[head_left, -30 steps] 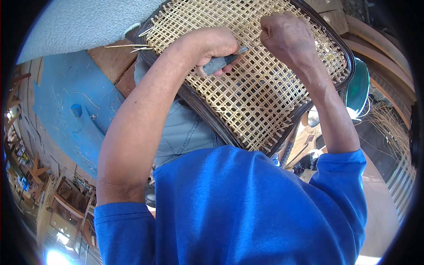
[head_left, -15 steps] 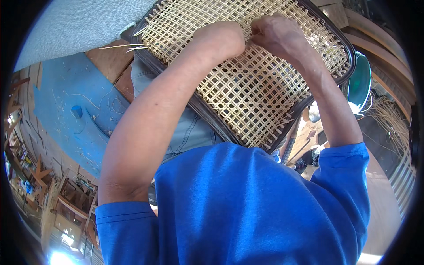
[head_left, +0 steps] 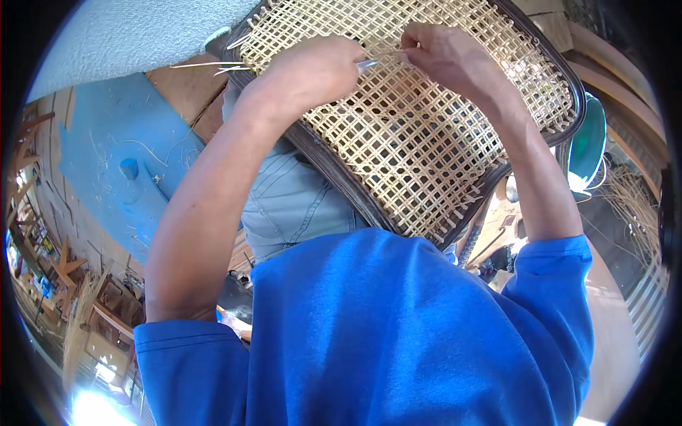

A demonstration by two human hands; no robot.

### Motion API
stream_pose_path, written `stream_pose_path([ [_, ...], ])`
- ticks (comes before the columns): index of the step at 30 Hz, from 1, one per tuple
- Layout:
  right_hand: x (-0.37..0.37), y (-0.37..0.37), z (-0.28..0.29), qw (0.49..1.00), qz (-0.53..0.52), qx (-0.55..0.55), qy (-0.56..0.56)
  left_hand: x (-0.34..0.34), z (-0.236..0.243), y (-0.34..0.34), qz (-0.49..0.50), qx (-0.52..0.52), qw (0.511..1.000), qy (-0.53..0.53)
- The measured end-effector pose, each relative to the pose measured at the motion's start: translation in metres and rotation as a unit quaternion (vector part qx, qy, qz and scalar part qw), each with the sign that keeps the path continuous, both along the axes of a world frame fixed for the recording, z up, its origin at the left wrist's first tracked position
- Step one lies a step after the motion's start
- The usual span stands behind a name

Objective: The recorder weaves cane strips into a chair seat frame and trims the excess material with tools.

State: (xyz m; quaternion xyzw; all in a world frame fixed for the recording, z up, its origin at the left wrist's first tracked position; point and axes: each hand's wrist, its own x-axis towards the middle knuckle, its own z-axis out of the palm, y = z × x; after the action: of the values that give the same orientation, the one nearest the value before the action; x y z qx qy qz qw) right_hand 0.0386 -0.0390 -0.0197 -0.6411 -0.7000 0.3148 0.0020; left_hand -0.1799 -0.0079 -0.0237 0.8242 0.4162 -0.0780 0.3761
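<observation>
A panel of woven cane (head_left: 419, 153) in a dark wooden frame (head_left: 341, 181) lies across my lap, tilted in view. Over its upper left part, my left hand (head_left: 320, 67) is closed around a small tool with a silvery, blade-like tip (head_left: 368, 64); its handle is hidden in the fist. A short way to the right, my right hand (head_left: 447, 57) is closed in a pinch at the weave. A thin cane strand (head_left: 392, 53) shows at its fingertips. Loose cane ends (head_left: 213, 66) stick out past the frame's left corner.
Left of my legs lies a blue sheet (head_left: 106, 156) with cane scraps on it. A green container (head_left: 588, 145) stands past the frame's right corner, beside a heap of loose cane strands (head_left: 632, 206). Pale textured fabric (head_left: 142, 35) covers the upper left. Wooden pieces (head_left: 106, 319) stand lower left.
My left hand has drawn left, away from my right, and the tool's silvery tip has come into view. The panel has shifted slightly right in view.
</observation>
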Motion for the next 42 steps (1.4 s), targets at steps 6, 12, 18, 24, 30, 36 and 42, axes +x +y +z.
stream_pose_path([
  [6, 0.005, 0.004, -0.009, 0.996, 0.004, -0.066, -0.053, 0.035, 0.009, 0.006, -0.049, -0.033, 0.989, 0.132],
  [12, -0.004, 0.019, 0.030, 0.991, -0.014, -0.096, -0.088, 0.050, 0.013, -0.003, -0.004, -0.023, 0.992, 0.124],
  [18, -0.016, 0.026, 0.039, 0.984, 0.029, -0.120, -0.128, 0.045, 0.015, -0.024, 0.022, 0.028, 0.999, 0.024],
  [24, -0.018, 0.022, 0.048, 0.985, 0.019, -0.125, -0.114, 0.043, 0.011, -0.029, 0.049, 0.009, 0.998, 0.029],
  [30, -0.019, 0.018, 0.050, 0.986, 0.058, -0.119, -0.103, 0.046, 0.014, -0.029, 0.078, -0.027, 0.996, 0.043],
  [36, -0.024, 0.025, 0.044, 0.986, 0.055, -0.085, -0.131, 0.045, 0.013, -0.037, 0.120, -0.016, 0.991, 0.050],
  [42, -0.015, 0.006, 0.029, 0.992, 0.120, 0.026, -0.030, 0.045, 0.009, -0.024, 0.113, 0.054, 0.992, -0.012],
])
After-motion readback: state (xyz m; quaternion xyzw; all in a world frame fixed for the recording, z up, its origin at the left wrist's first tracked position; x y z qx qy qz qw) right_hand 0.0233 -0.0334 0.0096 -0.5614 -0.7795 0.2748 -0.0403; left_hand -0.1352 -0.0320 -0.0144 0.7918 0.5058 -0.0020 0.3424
